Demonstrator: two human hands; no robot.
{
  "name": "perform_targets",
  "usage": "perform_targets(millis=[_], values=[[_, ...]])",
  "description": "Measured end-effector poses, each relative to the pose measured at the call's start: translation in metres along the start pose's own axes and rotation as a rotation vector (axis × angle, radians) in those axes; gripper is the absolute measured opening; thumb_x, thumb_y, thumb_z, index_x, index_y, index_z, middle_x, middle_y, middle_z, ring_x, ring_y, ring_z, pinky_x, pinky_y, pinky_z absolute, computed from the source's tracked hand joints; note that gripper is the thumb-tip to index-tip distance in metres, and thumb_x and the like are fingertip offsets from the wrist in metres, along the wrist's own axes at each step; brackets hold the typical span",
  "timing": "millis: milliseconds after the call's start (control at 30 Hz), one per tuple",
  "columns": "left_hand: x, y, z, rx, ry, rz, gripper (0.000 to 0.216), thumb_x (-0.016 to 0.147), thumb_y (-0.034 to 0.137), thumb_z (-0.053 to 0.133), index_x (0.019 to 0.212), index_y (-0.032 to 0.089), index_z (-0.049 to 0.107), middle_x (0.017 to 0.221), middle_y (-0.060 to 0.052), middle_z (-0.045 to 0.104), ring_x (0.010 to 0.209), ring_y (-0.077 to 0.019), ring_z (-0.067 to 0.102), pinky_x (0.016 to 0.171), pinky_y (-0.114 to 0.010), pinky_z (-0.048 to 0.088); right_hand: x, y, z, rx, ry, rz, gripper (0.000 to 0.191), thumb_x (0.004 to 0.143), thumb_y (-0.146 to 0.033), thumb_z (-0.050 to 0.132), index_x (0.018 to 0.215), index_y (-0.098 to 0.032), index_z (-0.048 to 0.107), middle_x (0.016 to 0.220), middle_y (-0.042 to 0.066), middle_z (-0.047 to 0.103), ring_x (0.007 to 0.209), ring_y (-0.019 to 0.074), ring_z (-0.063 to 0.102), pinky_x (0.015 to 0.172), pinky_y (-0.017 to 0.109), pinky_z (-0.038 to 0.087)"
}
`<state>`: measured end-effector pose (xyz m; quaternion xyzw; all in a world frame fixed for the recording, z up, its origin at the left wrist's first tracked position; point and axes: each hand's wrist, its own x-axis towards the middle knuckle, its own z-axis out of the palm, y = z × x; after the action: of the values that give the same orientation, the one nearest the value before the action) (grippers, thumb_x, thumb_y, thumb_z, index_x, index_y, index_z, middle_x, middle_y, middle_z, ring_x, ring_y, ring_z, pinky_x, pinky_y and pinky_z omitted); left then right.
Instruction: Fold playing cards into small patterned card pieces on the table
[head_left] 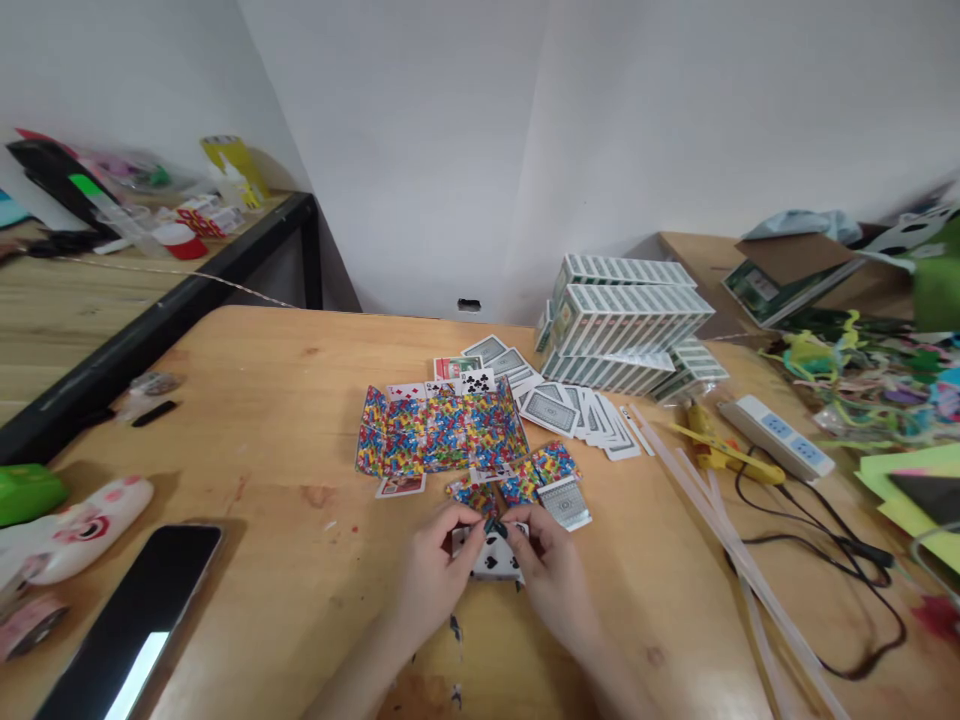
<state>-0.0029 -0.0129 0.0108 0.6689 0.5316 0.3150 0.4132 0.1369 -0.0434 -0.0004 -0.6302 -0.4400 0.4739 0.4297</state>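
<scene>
My left hand (pixel 442 555) and my right hand (pixel 546 555) meet near the front middle of the table, fingers pinched together. Between them is a white playing card (pixel 491 566) with black spades, and both hands grip its upper edge. Something small and dark shows at the thumb tips; I cannot make out what it is. Just beyond lie a folded piece covered in a colourful pattern (pixel 553 463) and a face-down card (pixel 566 502). Farther back stands an open tray-like form (pixel 442 435) in the same pattern, with face cards along its back edge.
Loose face-down cards (pixel 551 408) fan out behind, beside stacked card boxes (pixel 630 315). On the right are a yellow glue gun (pixel 720 450), clear glue sticks (pixel 742 560), a power strip (pixel 780 435) and a black cable (pixel 832 545). A phone (pixel 142 620) lies at the left.
</scene>
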Motion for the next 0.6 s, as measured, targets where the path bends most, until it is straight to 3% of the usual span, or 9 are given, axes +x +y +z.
perform_targets(millis=[233, 433, 600], values=[[0.0040, -0.0019, -0.0043, -0.137, -0.097, -0.033, 0.013, 0.075, 0.023, 0.053, 0.074, 0.016, 0.064, 0.069, -0.002, 0.062, 0.059, -0.0119, 0.055, 0.053, -0.020, 0.042, -0.0017, -0.0046, -0.0020, -0.103, 0.083, -0.109, 0.021, 0.081, -0.037, 0.048, 0.077, -0.018, 0.058, 0.064, 0.002, 0.058, 0.058, 0.0151, 0.052, 0.052, 0.022, 0.039], [0.0027, 0.0004, -0.0029, -0.219, -0.115, -0.016, 0.019, 0.075, 0.017, 0.050, 0.082, 0.016, 0.068, 0.079, -0.005, 0.064, 0.071, -0.0141, 0.060, 0.061, -0.021, 0.048, 0.0027, -0.0010, -0.0039, -0.048, 0.110, -0.062, 0.027, 0.079, -0.043, 0.052, 0.076, -0.017, 0.059, 0.060, 0.002, 0.058, 0.054, 0.0150, 0.050, 0.049, 0.023, 0.040], [0.0032, -0.0030, -0.0013, -0.261, -0.034, -0.159, 0.025, 0.076, 0.022, 0.050, 0.093, 0.015, 0.067, 0.077, -0.005, 0.069, 0.067, -0.0158, 0.063, 0.059, -0.023, 0.050, 0.0068, 0.0024, -0.0052, 0.144, 0.153, 0.020, 0.033, 0.072, -0.046, 0.061, 0.083, -0.015, 0.061, 0.069, 0.005, 0.064, 0.061, 0.0184, 0.058, 0.051, 0.026, 0.046]])
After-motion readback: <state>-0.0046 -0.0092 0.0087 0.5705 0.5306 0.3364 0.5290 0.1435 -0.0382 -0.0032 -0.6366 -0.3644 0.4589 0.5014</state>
